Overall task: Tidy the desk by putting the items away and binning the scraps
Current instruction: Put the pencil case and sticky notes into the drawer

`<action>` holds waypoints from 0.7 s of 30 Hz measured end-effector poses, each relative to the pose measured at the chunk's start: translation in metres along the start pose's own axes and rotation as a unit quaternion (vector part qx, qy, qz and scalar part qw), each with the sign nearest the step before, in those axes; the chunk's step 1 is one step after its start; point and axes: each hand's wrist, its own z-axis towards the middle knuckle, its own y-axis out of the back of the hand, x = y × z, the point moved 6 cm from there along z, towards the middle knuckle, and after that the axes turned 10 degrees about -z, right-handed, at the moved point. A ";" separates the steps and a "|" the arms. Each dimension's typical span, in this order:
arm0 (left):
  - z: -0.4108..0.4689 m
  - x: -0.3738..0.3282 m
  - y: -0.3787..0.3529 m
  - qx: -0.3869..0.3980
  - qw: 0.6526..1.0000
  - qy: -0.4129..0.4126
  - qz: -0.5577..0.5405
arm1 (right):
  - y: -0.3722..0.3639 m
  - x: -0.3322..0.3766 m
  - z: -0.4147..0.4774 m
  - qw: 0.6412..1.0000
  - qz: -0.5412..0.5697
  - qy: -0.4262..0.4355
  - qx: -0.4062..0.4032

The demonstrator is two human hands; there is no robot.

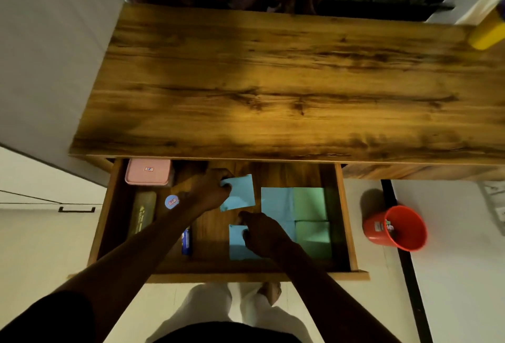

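Looks late stage. Left hand (211, 187) pinches blue pad (240, 192), right hand (263, 230) pinches second blue pad (236, 247), both inside open drawer (345, 219). Scraps sit in red bin (371, 236). Drawer not yet closed.

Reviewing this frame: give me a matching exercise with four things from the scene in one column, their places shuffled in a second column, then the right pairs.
Things
1. pink box
2. red bucket
3. yellow container
4. green sheets

Places
A. right side of the open drawer
B. on the floor, right of the desk
C. at the desk's far right corner
D. back left corner of the drawer

Pairs: 1-D, 2-B, 3-C, 4-A
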 end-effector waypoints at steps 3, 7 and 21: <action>0.010 0.008 -0.011 0.028 1.000 0.000 0.008 | -0.001 -0.003 -0.001 0.999 0.003 -0.032 -0.028; 0.019 0.011 -0.015 0.024 0.999 -0.002 0.023 | 0.001 0.005 -0.018 0.994 -0.009 -0.018 -0.110; 0.023 0.018 -0.032 0.019 0.969 -0.085 0.229 | -0.038 0.023 -0.045 0.995 -0.068 -0.056 0.042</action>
